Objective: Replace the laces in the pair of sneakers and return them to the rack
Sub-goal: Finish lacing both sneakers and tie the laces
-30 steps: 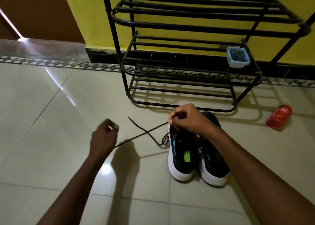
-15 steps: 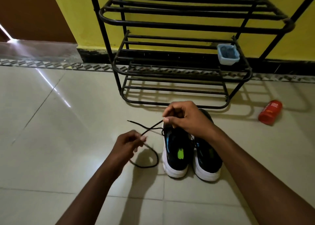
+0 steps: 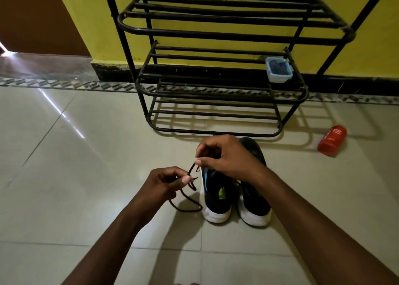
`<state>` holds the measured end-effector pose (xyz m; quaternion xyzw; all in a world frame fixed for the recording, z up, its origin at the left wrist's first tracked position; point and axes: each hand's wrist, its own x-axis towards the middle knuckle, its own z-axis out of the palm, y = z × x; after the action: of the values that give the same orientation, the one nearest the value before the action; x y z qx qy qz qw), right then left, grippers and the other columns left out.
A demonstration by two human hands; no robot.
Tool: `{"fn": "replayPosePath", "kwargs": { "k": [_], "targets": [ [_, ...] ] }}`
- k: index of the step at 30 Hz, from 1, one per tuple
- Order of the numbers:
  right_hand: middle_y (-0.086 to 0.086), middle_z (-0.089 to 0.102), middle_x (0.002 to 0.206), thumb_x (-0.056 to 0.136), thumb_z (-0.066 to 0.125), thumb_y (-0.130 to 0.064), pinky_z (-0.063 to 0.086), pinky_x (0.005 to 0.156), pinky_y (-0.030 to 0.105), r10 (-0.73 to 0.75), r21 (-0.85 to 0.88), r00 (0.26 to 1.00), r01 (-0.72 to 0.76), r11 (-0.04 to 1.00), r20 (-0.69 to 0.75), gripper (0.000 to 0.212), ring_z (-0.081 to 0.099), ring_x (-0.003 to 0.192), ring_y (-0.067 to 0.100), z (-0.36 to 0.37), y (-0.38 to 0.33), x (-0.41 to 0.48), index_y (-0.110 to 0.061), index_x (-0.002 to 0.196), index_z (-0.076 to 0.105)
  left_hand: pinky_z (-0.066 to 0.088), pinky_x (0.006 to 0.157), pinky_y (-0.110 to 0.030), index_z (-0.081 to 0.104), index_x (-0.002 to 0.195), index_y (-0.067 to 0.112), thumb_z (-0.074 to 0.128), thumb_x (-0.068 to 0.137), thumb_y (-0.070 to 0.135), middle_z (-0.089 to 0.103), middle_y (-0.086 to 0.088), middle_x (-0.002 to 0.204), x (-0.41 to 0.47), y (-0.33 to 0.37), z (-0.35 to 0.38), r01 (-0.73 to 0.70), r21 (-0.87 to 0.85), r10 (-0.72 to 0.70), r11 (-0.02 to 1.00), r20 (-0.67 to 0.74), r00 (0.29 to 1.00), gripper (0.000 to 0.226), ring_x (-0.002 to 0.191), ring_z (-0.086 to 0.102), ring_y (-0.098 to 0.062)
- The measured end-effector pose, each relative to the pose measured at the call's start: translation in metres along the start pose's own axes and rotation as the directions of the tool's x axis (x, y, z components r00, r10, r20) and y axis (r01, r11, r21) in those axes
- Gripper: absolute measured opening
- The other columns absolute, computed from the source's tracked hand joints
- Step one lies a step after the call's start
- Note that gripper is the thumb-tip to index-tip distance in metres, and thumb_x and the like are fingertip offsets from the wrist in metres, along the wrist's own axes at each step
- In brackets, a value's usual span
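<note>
Two black sneakers with white soles stand side by side on the tiled floor, heels toward me: the left sneaker (image 3: 216, 196) and the right sneaker (image 3: 254, 200). A black lace (image 3: 187, 200) runs from the left sneaker's upper and loops on the floor beside it. My left hand (image 3: 164, 183) pinches the lace just left of that sneaker. My right hand (image 3: 224, 155) hovers over the left sneaker's front, fingers curled and pinching the lace near its eyelets. The black metal rack (image 3: 216, 83) stands right behind the sneakers against the yellow wall.
A small blue-lidded plastic box (image 3: 279, 69) sits on the rack's middle shelf at the right. A red bottle (image 3: 332, 140) lies on the floor right of the rack. A brown door (image 3: 38, 19) is at the back left.
My left hand has come in from the far left to just beside the left sneaker, and the once-taut lace has slackened into a loop on the floor. My right hand stays over the sneaker.
</note>
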<state>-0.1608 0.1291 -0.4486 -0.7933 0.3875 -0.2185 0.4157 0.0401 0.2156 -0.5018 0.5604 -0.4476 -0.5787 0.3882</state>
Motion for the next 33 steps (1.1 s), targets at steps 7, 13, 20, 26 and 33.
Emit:
{"fn": "replayPosePath", "kwargs": {
  "k": [7,13,20,26,33],
  "targets": [
    [-0.004,0.074,0.079,0.086,0.077,-0.011,0.052,0.069,0.022,0.058,0.054,0.997,-0.055,0.997,-0.057,0.005,0.069,0.074,0.006,-0.019,0.004,-0.009,-0.016,0.087,0.075,0.048,0.068,-0.03,0.071,0.073,0.015,0.06,0.08,0.015,0.076,0.001,0.078,0.0,-0.027,-0.025,0.249,0.488,-0.179,0.836,-0.186,0.966,0.013,0.08,0.069,-0.018],
    [-0.011,0.073,0.087,0.086,0.077,-0.018,0.056,0.084,0.026,0.005,-0.028,1.0,-0.004,1.0,0.026,0.005,0.068,0.09,0.001,0.009,-0.007,-0.01,-0.019,0.09,0.076,0.031,0.053,-0.029,0.051,0.087,0.01,0.049,0.1,0.007,0.075,-0.007,0.095,0.005,0.004,0.016,-0.013,-0.387,-0.078,0.922,-0.218,0.973,0.013,0.064,0.049,-0.017],
    [-0.008,0.073,0.081,0.087,0.075,-0.022,0.058,0.077,0.029,0.059,-0.097,0.998,-0.059,0.994,0.002,0.001,0.068,0.081,0.002,0.007,-0.001,-0.029,-0.022,0.088,0.075,0.022,0.048,-0.026,0.047,0.082,0.016,0.038,0.099,0.01,0.041,0.002,0.061,0.016,0.014,0.019,-0.034,-0.757,-0.108,0.652,-0.138,0.985,0.02,0.048,0.03,-0.012],
    [-0.013,0.07,0.082,0.088,0.074,-0.017,0.052,0.071,0.017,0.033,-0.119,0.986,-0.052,0.991,-0.161,0.006,0.066,0.074,-0.002,-0.016,-0.001,-0.048,-0.02,0.094,0.076,0.035,0.051,-0.013,0.075,0.091,0.0,0.054,0.103,0.015,0.062,0.007,0.063,0.002,0.017,0.051,-0.113,0.04,0.114,0.993,-0.042,0.993,0.029,0.054,0.049,-0.002],
    [-0.011,0.073,0.081,0.085,0.076,-0.012,0.051,0.071,0.015,0.049,-0.166,0.968,-0.092,0.982,-0.245,0.008,0.066,0.074,-0.003,-0.046,0.007,-0.084,-0.017,0.09,0.08,0.024,0.047,-0.025,0.056,0.064,0.012,0.055,0.101,0.037,0.035,-0.009,0.06,-0.015,0.012,0.073,-0.087,0.052,0.081,0.995,0.109,0.991,0.045,0.048,0.029,-0.014]
  ]
}}
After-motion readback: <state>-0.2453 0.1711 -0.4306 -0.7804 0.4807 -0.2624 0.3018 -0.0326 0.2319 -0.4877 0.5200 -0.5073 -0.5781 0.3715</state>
